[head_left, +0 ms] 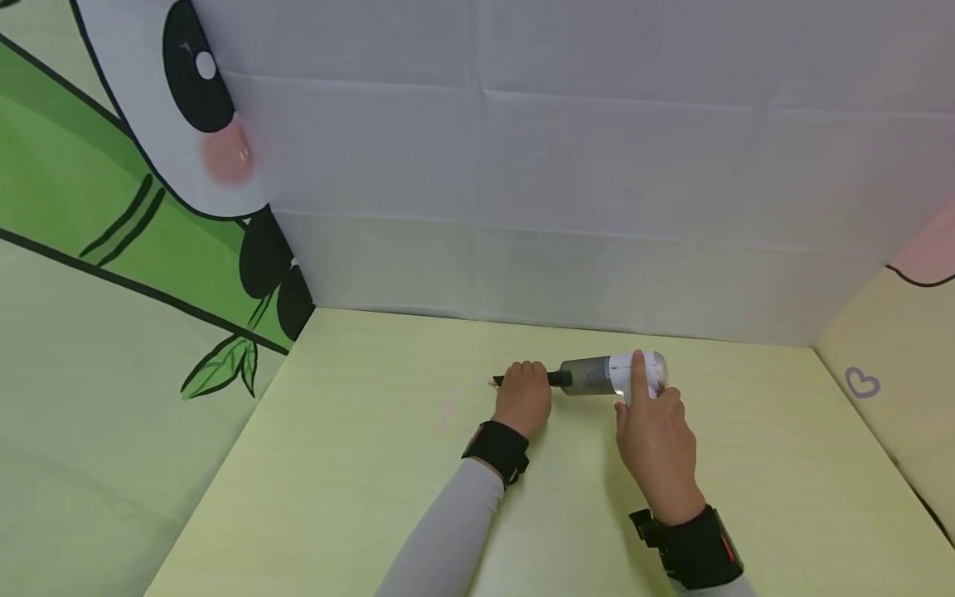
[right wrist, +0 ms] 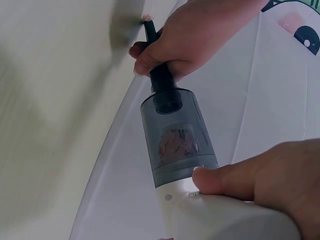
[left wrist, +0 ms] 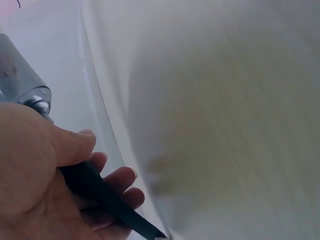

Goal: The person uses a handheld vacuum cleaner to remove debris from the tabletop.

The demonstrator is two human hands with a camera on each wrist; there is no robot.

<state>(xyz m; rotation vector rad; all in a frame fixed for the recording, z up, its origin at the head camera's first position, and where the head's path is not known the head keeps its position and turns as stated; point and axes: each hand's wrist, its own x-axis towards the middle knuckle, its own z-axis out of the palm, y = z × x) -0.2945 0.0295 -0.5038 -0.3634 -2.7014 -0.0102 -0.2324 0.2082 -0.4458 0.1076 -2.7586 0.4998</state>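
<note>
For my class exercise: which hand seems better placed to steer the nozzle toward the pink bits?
Probably the left hand: it holds the black nozzle, nearer the pink bits; the right hand holds the white body.

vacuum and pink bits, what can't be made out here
- Head: middle of the nozzle, hidden by the left hand.
- Head: pink bits on the table, too small and faint to identify.
- Left wrist: part of the cup, cut off by the left edge.
- Right wrist: part of the white body, cut off by the bottom edge.
</note>
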